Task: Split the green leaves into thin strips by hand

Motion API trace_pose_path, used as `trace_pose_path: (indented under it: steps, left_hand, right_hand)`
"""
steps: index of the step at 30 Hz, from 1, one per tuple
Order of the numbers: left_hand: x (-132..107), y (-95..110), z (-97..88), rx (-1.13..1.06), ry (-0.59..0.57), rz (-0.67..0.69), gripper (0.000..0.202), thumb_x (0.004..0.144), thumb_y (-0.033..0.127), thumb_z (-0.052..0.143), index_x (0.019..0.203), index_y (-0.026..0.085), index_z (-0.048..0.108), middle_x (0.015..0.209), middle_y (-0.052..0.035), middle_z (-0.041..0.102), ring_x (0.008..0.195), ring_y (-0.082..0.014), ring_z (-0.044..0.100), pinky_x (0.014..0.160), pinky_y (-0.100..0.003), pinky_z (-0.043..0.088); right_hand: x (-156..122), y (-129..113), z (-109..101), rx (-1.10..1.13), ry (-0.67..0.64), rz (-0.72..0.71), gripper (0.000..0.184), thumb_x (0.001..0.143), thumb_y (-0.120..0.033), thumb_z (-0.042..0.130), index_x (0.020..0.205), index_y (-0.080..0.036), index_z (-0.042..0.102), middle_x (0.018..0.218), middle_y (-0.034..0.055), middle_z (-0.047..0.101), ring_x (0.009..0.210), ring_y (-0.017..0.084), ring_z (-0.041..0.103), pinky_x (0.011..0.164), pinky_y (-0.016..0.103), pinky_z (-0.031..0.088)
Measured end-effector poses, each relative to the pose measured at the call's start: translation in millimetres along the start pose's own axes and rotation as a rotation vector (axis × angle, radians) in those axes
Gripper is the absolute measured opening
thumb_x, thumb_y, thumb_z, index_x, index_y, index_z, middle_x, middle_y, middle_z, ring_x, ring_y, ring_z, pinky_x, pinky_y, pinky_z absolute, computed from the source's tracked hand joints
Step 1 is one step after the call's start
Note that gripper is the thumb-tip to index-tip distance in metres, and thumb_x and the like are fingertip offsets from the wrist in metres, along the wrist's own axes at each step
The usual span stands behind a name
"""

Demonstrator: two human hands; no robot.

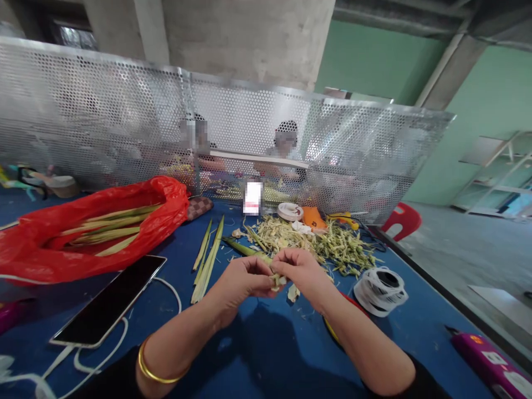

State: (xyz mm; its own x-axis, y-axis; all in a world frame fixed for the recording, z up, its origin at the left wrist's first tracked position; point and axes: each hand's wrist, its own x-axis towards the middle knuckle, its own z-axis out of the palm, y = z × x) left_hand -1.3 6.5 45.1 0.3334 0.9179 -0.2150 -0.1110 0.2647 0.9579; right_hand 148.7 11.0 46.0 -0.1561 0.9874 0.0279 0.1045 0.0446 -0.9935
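Note:
My left hand [245, 277] and my right hand [301, 271] meet above the blue table [257, 343], both pinching a small folded piece of pale green leaf strip [276, 281]. A long green leaf strip [243, 249] runs from the hands toward the back left. Fingers of both hands are curled closed around the piece. A gold bangle [155, 371] circles my left wrist.
A red plastic bag [54, 244] of leaf strips lies at left, a phone [110, 299] with a white cable in front of it. Loose strips [208, 255], a heap of leaf trimmings [316, 238], a white cord spool [380, 288] and a purple tool [492, 363] surround the hands. Behind a perforated metal screen [124, 127] sit two people.

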Motion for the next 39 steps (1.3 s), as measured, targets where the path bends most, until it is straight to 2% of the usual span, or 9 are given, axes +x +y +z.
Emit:
trace_pose_path:
  steps: [6, 10, 14, 18, 21, 24, 30, 36, 39]
  left_hand:
    - [2.4, 3.2, -5.8, -0.067, -0.099, -0.088, 0.017, 0.055, 0.011, 0.07, 0.068, 0.014, 0.059, 0.064, 0.0006, 0.064, 0.055, -0.012, 0.062, 0.067, -0.028, 0.051]
    - [2.7, 4.1, -5.7, -0.173, -0.165, -0.105, 0.022, 0.063, 0.023, 0.069, 0.082, 0.016, 0.062, 0.068, 0.0014, 0.062, 0.058, -0.0128, 0.063, 0.066, -0.027, 0.05]
    - [2.7, 1.5, -4.9, -0.098, -0.095, -0.068, 0.027, 0.065, 0.036, 0.072, 0.08, 0.014, 0.065, 0.069, 0.0003, 0.062, 0.058, -0.0118, 0.062, 0.068, -0.027, 0.05]
    - [2.6, 0.0, -4.6, -0.054, -0.055, -0.041, 0.028, 0.063, 0.037, 0.076, 0.074, 0.014, 0.065, 0.068, 0.0, 0.062, 0.06, -0.0122, 0.063, 0.07, -0.027, 0.05]
    - [2.7, -0.1, -4.2, -0.063, -0.076, -0.051, 0.027, 0.063, 0.034, 0.076, 0.08, 0.014, 0.067, 0.072, -0.0009, 0.064, 0.059, -0.0112, 0.063, 0.067, -0.025, 0.05]
    - [3.4, -0.8, -4.0, -0.058, -0.09, -0.043, 0.026, 0.064, 0.031, 0.076, 0.083, 0.014, 0.069, 0.073, -0.0016, 0.065, 0.058, -0.0101, 0.062, 0.065, -0.023, 0.05]
    - [4.2, -1.9, -7.5, 0.003, -0.099, -0.057, 0.019, 0.063, 0.029, 0.076, 0.072, 0.013, 0.073, 0.066, -0.0005, 0.063, 0.053, -0.0079, 0.058, 0.063, -0.022, 0.051]
    - [2.5, 0.5, -8.8, 0.071, -0.191, -0.075, 0.012, 0.063, 0.024, 0.072, 0.068, 0.013, 0.072, 0.062, -0.0006, 0.063, 0.052, -0.0097, 0.059, 0.062, -0.023, 0.05]
    - [2.1, -1.3, -4.8, 0.049, -0.136, -0.044, 0.013, 0.061, 0.025, 0.074, 0.067, 0.013, 0.072, 0.064, -0.0006, 0.063, 0.053, -0.0105, 0.059, 0.064, -0.025, 0.051]
  right_hand:
    - [1.1, 6.2, 7.9, -0.211, 0.132, -0.155, 0.013, 0.075, -0.024, 0.055, 0.063, -0.018, 0.053, 0.052, -0.0056, 0.048, 0.044, 0.009, 0.047, 0.043, 0.02, 0.039]
    - [1.5, 8.9, 9.0, -0.234, 0.17, -0.242, 0.015, 0.08, -0.026, 0.052, 0.067, -0.019, 0.052, 0.053, -0.0053, 0.048, 0.045, 0.009, 0.047, 0.044, 0.021, 0.038]
    - [0.1, 12.2, 9.6, -0.255, 0.187, -0.289, 0.014, 0.082, -0.027, 0.052, 0.07, -0.02, 0.053, 0.056, -0.0058, 0.047, 0.044, 0.008, 0.045, 0.044, 0.021, 0.036]
    - [-1.8, 13.9, 12.7, -0.29, 0.247, -0.339, 0.014, 0.083, -0.026, 0.053, 0.071, -0.019, 0.055, 0.059, -0.0047, 0.05, 0.052, 0.009, 0.045, 0.05, 0.022, 0.035]
    - [-2.0, 12.8, 14.6, -0.313, 0.292, -0.374, 0.011, 0.08, -0.022, 0.055, 0.07, -0.019, 0.058, 0.064, -0.0033, 0.053, 0.057, 0.01, 0.045, 0.053, 0.022, 0.035]
    - [-0.6, 10.7, 14.4, -0.282, 0.308, -0.381, 0.009, 0.075, -0.019, 0.059, 0.066, -0.018, 0.06, 0.066, -0.0027, 0.052, 0.057, 0.01, 0.043, 0.053, 0.022, 0.034]
    - [-0.1, 8.2, 14.7, -0.093, 0.224, -0.215, 0.011, 0.071, -0.021, 0.059, 0.06, -0.017, 0.057, 0.055, -0.0041, 0.047, 0.051, 0.01, 0.041, 0.049, 0.023, 0.034]
    - [-5.4, 8.8, 21.1, -0.176, 0.267, -0.32, 0.014, 0.073, -0.015, 0.055, 0.06, -0.018, 0.054, 0.064, -0.0026, 0.048, 0.059, 0.011, 0.045, 0.053, 0.022, 0.036]
    - [-3.1, 8.4, 17.0, -0.243, 0.263, -0.372, 0.014, 0.075, -0.017, 0.056, 0.061, -0.018, 0.057, 0.065, -0.0021, 0.049, 0.059, 0.011, 0.045, 0.055, 0.023, 0.037]
